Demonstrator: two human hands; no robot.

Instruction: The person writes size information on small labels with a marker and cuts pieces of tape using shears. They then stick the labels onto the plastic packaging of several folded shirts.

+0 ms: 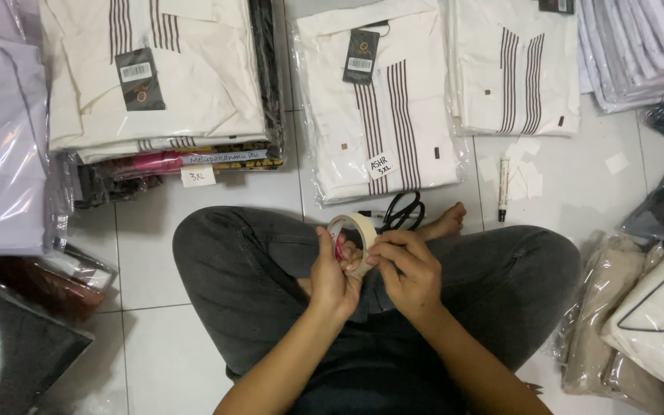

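I sit cross-legged on a white tiled floor in dark grey trousers. My left hand [332, 273] grips a roll of beige masking tape [360, 227] above my lap, with something pink showing between its fingers. My right hand [407, 265] pinches at the side of the same roll, fingertips on the tape. Black scissors [403, 210] lie on the floor just beyond the roll, near my bare foot [447, 221].
Folded cream shirts with dark stripes in clear bags lie ahead [382, 100], stacked at the left [155, 77] and right [516, 69]. A marker [503, 188] and small paper slips [528, 173] lie on the tiles. Bagged garments crowd the left edge [1, 138] and right edge [647, 315].
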